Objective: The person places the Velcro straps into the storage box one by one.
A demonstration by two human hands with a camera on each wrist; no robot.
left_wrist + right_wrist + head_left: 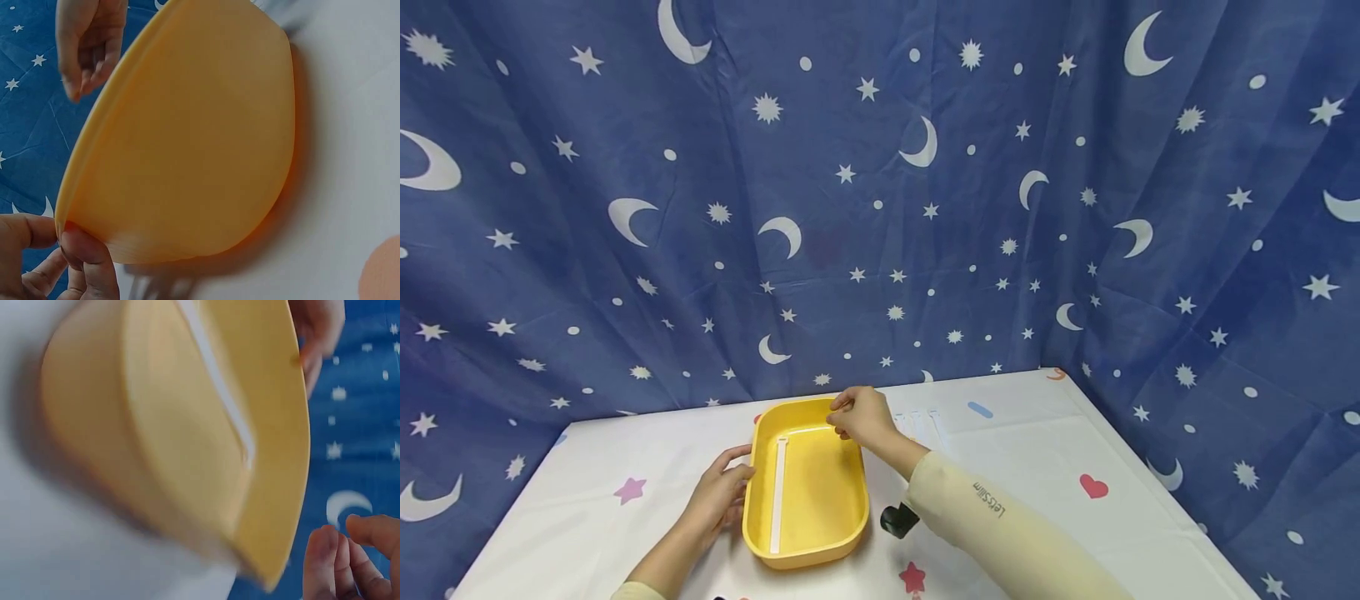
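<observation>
A yellow plastic tray point(820, 492) lies on the white table, with one white strip point(778, 496) lying lengthwise along its left side. My left hand point(741, 475) grips the tray's left rim; in the left wrist view its thumb and fingers point(87, 253) pinch the edge of the tray point(200, 137). My right hand point(837, 414) hovers over the far right corner of the tray with its fingertips drawn together, and nothing shows between them. The right wrist view shows the tray point(156, 425), the strip point(219, 387) and those fingertips point(325, 550) close up and blurred.
More white strips point(921, 421) lie on the table just right of the tray's far corner. A small black object point(898, 518) sits under my right forearm beside the tray. A blue moon-and-star curtain point(880, 208) hangs behind and to both sides of the table.
</observation>
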